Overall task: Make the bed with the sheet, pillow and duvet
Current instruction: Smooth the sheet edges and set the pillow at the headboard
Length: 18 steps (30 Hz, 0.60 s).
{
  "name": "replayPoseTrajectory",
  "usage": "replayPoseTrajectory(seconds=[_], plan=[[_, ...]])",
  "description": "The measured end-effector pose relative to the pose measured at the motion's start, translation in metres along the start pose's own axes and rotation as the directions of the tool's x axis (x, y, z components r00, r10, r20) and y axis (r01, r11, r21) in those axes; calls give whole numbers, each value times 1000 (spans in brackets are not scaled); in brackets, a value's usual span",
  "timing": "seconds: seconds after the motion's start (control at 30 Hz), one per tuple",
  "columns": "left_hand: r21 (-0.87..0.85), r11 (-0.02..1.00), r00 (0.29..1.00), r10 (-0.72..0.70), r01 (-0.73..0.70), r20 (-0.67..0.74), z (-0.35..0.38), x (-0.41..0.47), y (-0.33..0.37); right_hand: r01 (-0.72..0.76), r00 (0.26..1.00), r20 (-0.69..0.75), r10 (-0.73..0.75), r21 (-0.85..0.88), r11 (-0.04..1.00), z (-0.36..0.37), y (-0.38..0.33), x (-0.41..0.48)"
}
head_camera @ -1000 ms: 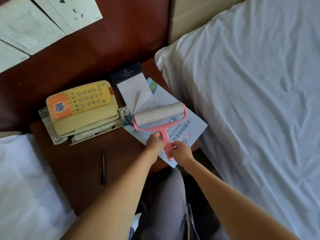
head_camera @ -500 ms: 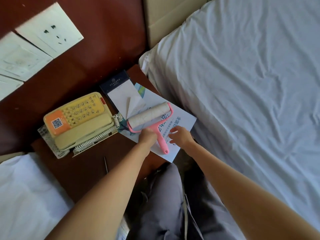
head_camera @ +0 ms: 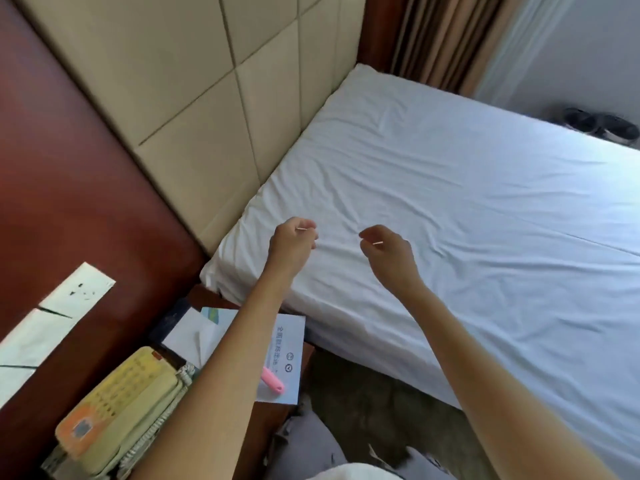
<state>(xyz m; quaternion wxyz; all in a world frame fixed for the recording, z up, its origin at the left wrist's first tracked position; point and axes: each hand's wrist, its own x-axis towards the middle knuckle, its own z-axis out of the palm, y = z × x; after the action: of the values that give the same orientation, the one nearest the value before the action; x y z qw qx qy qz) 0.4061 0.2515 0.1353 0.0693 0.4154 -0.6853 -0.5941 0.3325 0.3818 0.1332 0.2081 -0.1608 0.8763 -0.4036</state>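
My left grip (head_camera: 292, 244) and right grip (head_camera: 388, 252), fingers loosely curled and holding nothing, are over the white sheet (head_camera: 467, 202). The sheet lies spread on the bed directly beneath both; the desk (head_camera: 272, 422) stands beside the sheet's near corner.

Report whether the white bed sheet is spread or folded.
Spread: the white bed sheet lies flat, reaching the beige padded headboard, lightly wrinkled.

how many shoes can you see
2. One shoe lies beyond the far side of the bed, top right; the other shoe lies beside it. More may hide behind the bed.
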Motion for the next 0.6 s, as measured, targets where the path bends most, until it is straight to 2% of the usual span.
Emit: replayPoseTrajectory(seconds=[0.13, 0.23, 0.4, 0.53, 0.6], plan=[[45, 987, 985, 149, -153, 83, 70, -47, 47, -2, 987, -163, 17, 91, 996, -88, 36, -33], [30, 976, 968, 210, -216, 137, 143, -83, 66, -20, 969, -244, 50, 125, 992, -150, 82, -61], [1, 962, 917, 259, -272, 303, 282, -149, 84, -90, 922, -363, 135, 140, 986, -264, 173, -112], [72, 949, 836, 232, -306, 497, 378, -201, 83, -190, 852, -453, 263, 201, 961, -341, 244, -153], [115, 939, 808, 211, -323, 550, 417, -218, 80, -228, 827, -468, 312, 227, 947, -367, 274, -167]])
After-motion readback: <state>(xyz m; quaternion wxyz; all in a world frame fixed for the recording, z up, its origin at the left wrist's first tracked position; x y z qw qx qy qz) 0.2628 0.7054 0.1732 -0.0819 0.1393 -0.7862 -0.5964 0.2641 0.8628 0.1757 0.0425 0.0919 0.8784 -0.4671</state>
